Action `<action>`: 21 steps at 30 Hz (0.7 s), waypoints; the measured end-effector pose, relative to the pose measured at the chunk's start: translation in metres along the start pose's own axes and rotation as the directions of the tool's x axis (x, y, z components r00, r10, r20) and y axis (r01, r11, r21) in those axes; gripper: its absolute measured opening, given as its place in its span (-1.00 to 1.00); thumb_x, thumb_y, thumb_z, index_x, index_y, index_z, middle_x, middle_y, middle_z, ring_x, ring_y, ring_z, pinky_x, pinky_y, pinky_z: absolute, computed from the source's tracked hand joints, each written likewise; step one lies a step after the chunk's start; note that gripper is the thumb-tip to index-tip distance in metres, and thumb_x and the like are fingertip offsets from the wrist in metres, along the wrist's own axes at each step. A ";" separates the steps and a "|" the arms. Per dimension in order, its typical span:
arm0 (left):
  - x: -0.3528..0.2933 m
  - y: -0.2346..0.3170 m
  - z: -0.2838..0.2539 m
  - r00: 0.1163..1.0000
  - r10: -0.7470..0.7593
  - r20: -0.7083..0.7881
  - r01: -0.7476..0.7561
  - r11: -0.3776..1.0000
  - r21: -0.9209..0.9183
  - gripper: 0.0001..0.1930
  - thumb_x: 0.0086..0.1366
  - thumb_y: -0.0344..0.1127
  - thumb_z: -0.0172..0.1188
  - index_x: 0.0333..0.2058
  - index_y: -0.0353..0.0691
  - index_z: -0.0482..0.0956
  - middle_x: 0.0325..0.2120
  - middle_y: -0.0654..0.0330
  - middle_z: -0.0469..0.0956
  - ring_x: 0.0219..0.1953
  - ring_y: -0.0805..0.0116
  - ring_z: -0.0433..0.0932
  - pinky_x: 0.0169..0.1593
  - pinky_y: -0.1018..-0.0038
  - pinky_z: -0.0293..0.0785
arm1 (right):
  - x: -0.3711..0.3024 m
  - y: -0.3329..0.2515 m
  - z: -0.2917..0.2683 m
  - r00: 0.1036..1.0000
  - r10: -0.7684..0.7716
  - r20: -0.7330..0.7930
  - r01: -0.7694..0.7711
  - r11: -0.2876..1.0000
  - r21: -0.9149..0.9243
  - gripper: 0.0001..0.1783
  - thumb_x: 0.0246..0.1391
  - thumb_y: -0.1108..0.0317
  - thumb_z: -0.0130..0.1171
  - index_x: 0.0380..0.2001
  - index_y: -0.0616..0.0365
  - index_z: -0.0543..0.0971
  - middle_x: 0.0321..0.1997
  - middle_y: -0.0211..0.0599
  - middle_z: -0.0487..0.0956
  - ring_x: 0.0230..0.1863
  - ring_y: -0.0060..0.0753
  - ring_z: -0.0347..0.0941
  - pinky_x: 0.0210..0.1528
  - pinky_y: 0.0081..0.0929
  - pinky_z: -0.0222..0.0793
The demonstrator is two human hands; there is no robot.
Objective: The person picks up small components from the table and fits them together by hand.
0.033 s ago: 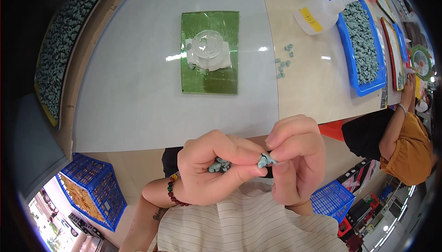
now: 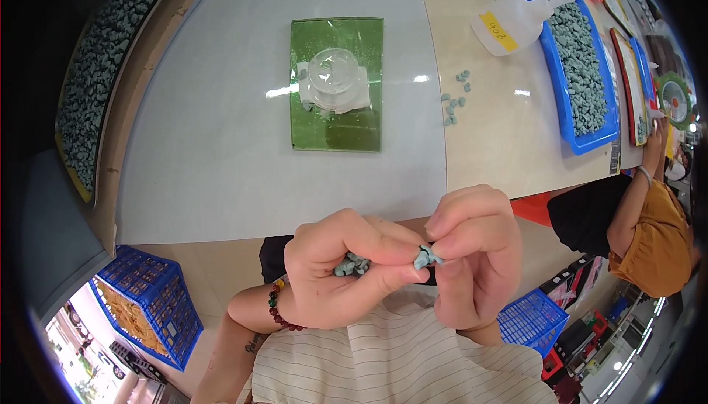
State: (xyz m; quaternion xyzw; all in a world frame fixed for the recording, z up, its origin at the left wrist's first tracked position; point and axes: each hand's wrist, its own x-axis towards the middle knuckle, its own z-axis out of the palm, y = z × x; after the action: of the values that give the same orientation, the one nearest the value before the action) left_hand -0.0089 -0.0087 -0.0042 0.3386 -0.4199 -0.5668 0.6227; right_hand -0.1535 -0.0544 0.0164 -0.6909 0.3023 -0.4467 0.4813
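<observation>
In front of my body, just off the table's near edge, both hands meet at a small grey-green piece (image 2: pixel 425 257) of knobby, irregular shape. My left hand (image 2: pixel 346 264) is closed, its thumb and forefinger pinching the piece from the left. Several more grey-green pieces (image 2: pixel 352 264) lie cupped inside its curled fingers. My right hand (image 2: pixel 476 256) is closed too, with thumb and fingertips pinching the right end of the same piece. The fingertips partly cover it, so its exact kind cannot be made out.
On the table, a clear round dish (image 2: pixel 333 79) stands on a green plate (image 2: pixel 335 135). Loose pieces (image 2: pixel 451 109) lie right of it, near a white squeeze bottle (image 2: pixel 509 26) and a filled blue tray (image 2: pixel 582 144). Another person (image 2: pixel 653 249) works at right. Blue crates (image 2: pixel 173 308) stand below.
</observation>
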 end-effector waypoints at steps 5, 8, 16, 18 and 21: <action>0.001 0.002 0.001 1.000 -0.001 -0.001 0.002 0.999 0.040 -0.78 0.06 -0.53 0.24 -0.41 -0.29 0.32 -0.47 -0.06 0.55 -0.48 0.46 0.52 -0.45 0.60 0.43 | 0.000 0.000 0.000 0.996 -0.086 -0.008 0.085 0.989 -0.118 -0.71 -0.27 0.70 0.05 -0.39 0.18 0.46 -0.33 -0.26 0.42 -0.40 -0.42 0.29 -0.43 -0.60 0.24; 0.000 0.000 0.002 1.000 0.009 -0.008 -0.009 0.999 0.038 -0.79 0.06 -0.53 0.23 -0.42 -0.29 0.33 -0.45 -0.07 0.55 -0.47 0.45 0.53 -0.43 0.60 0.44 | -0.001 0.005 -0.001 0.990 -0.144 0.009 0.144 0.980 -0.140 -0.68 -0.32 0.70 0.08 -0.39 0.15 0.47 -0.32 -0.29 0.43 -0.42 -0.43 0.30 -0.46 -0.57 0.20; 0.001 -0.005 0.006 0.987 0.144 -0.078 -0.146 0.989 -0.028 -0.84 0.00 -0.70 0.18 -0.42 -0.40 0.45 -0.45 -0.03 0.57 -0.47 0.41 0.58 -0.43 0.62 0.48 | 0.000 0.006 -0.007 0.973 -0.230 0.035 0.232 0.947 -0.224 -0.64 -0.38 0.67 0.17 -0.38 0.10 0.51 -0.31 -0.31 0.46 -0.44 -0.45 0.34 -0.49 -0.56 0.16; 0.002 -0.006 0.000 0.983 0.181 -0.001 -0.181 0.983 0.036 -0.82 0.04 -0.64 0.17 -0.37 -0.37 0.39 -0.43 -0.08 0.55 -0.51 0.41 0.56 -0.48 0.61 0.46 | 0.001 0.007 -0.008 0.978 -0.209 0.025 0.210 0.961 -0.180 -0.64 -0.40 0.67 0.19 -0.40 0.10 0.51 -0.31 -0.32 0.46 -0.44 -0.45 0.34 -0.48 -0.56 0.20; 0.004 -0.007 -0.003 0.969 0.225 0.101 -0.234 0.968 0.093 -0.78 0.08 -0.59 0.18 -0.32 -0.34 0.34 -0.41 -0.15 0.53 -0.55 0.41 0.54 -0.55 0.60 0.45 | 0.003 0.004 -0.005 0.989 -0.145 -0.040 0.142 0.987 -0.073 -0.65 -0.43 0.67 0.23 -0.45 0.07 0.51 -0.32 -0.34 0.47 -0.44 -0.43 0.35 -0.46 -0.55 0.26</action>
State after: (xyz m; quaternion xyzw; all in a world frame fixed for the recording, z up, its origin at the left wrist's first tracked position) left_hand -0.0094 -0.0133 -0.0113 0.2937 -0.5129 -0.4829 0.6461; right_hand -0.1573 -0.0603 0.0140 -0.7171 0.2780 -0.4850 0.4164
